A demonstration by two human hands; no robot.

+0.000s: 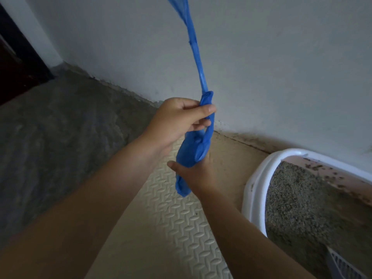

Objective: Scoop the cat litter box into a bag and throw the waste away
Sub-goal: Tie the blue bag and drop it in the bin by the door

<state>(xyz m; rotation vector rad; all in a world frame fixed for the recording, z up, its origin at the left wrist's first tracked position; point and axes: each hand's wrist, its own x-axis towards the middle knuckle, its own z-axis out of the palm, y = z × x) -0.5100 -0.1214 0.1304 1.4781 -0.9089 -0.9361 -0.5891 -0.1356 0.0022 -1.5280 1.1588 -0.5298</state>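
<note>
A roll of blue plastic bags hangs in front of me, with one bag pulled out as a long thin strip that runs up past the top of the view. My left hand pinches the strip just above the roll. My right hand grips the roll from below, its fingers hidden behind the plastic. At the lower right stands the litter box, white-rimmed with a pink inner wall and full of grey litter. A grey slotted scoop lies in its near corner.
A cream embossed foam mat covers the floor under my arms, beside a grey carpet on the left. A pale wall stands close behind, with a dark doorway at the far left. Litter grains are scattered along the wall's base.
</note>
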